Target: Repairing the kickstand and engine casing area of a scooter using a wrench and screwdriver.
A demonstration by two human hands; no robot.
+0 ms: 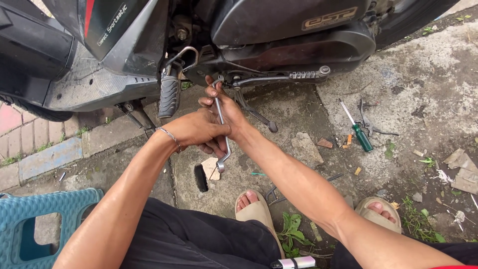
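Observation:
My two hands meet under a black scooter (pixel 279 35). A bent silver ring wrench (pixel 222 130) runs from the underside of the engine down past my wrists. My right hand (pixel 225 107) grips its upper part near the engine bolt. My left hand (pixel 199 130), with a thin bracelet on the wrist, closes around the middle of the shaft. The wrench's lower ring end sticks out below my hands. The head at the top is partly hidden by my fingers.
A green-handled screwdriver (pixel 357 132) and pliers (pixel 369 121) lie on the concrete at right. A kick lever (pixel 284 77) and a footpeg (pixel 169 94) jut from the scooter. A small black brush (pixel 200 178) lies by my sandalled feet. A teal plastic stool (pixel 30 224) stands at left.

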